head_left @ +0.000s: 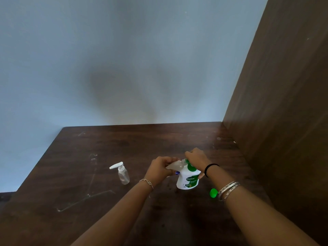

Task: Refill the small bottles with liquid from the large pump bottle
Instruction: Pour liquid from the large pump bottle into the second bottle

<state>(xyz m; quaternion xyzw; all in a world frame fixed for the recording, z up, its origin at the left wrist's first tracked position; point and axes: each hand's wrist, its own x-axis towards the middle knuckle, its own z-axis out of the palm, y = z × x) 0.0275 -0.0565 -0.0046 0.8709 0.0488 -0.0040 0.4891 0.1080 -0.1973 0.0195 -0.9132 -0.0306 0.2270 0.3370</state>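
Dark wooden table [106, 174]: left hand [159, 168] fingers grip a tilted small bottle [174, 165] at the pump bottle [188, 178]; right hand [196, 157] fingers curl over its top.

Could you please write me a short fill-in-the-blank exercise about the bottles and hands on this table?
1. The right hand presses the ____ pump head of the Dettol bottle.
2. The left hand holds a small clear bottle at the pump's ____.
3. The small pump bottle stands to the ____ of both hands.
4. A loose ____ cap lies on the table.

Answers: green; spout; left; green
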